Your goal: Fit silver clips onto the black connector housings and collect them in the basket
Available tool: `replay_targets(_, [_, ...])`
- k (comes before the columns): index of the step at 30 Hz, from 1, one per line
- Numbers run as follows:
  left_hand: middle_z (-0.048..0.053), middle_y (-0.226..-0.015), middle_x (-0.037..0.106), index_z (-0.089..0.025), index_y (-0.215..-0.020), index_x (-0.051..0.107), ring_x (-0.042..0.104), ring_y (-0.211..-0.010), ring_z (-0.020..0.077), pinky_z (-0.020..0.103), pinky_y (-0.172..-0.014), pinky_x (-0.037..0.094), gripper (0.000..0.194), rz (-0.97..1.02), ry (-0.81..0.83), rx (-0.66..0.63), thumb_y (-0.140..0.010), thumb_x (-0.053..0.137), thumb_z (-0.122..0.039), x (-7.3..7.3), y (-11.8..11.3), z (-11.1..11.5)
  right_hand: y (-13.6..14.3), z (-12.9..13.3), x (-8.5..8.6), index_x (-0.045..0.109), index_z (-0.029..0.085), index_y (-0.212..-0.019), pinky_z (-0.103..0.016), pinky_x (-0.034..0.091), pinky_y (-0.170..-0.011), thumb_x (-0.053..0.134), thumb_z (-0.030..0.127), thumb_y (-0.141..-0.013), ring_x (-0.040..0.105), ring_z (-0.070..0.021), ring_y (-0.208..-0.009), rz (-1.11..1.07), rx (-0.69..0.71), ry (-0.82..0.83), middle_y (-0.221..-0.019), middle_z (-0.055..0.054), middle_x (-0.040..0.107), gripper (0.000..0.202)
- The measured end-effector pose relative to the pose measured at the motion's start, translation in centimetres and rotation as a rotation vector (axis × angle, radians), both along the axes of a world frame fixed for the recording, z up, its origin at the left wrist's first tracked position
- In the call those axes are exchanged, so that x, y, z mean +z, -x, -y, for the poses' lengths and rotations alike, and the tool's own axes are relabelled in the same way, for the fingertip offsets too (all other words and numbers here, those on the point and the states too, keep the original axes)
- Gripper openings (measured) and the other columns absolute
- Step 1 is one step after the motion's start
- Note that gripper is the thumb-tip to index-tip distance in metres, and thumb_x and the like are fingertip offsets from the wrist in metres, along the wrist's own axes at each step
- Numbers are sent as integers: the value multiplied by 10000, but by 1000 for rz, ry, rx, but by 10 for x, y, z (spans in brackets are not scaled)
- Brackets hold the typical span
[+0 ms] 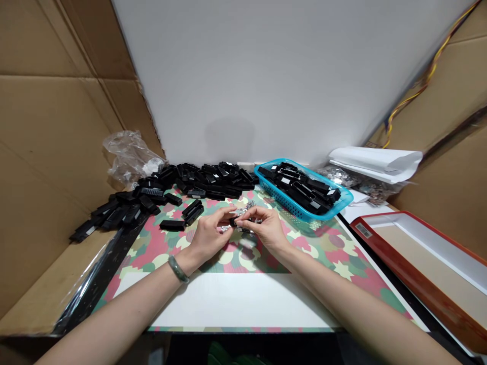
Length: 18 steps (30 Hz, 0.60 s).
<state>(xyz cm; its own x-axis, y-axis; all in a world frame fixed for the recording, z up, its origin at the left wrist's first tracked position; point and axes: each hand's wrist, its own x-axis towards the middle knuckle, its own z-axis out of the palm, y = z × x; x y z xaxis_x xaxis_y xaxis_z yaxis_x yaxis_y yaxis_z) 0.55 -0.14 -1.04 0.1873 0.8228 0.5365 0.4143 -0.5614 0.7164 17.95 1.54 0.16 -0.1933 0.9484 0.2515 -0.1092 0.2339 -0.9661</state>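
Observation:
Near the middle of the patterned table mat (228, 258), my left hand (213, 231) has its thumb and fingers closed around a small black piece (233, 221). My right hand (264, 227) is pinched against that piece from the right; whatever else is between its fingertips is too small to make out. Small shiny metal parts (249, 205) lie in a heap behind and under the fingertips. Just left of my left hand, a few loose black pieces (172, 225) rest on the mat. A green bangle circles my left wrist.
A large pile of black pieces (213, 177) spreads along the back left. A blue basket (323, 217) holds more, back right. Clear plastic bags (127, 152), white paper sheets (375, 161) and an open red box (403, 268) flank the table, with cardboard walls at both sides.

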Motion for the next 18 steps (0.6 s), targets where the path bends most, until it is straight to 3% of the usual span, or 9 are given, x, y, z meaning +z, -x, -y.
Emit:
replay_targets(11, [74, -1043, 764, -163, -1185, 638, 752, -904, 208, 304, -814, 632, 441, 34, 11, 18, -754, 627, -70, -2, -2, 1, 0, -3, -7, 714, 190, -680, -309, 505, -689, 815, 340, -686, 639, -181, -697, 86, -50, -73, -712, -38, 715, 181])
replay_targets(18, [58, -1071, 757, -200, -1271, 577, 742, -936, 185, 293, -830, 618, 495, -80, -112, 2, -798, 605, -55, -3, 1, 0, -1, -3, -7, 699, 186, -660, -293, 477, -672, 790, 303, -702, 610, -164, -664, 159, -74, -121, -683, -21, 690, 154])
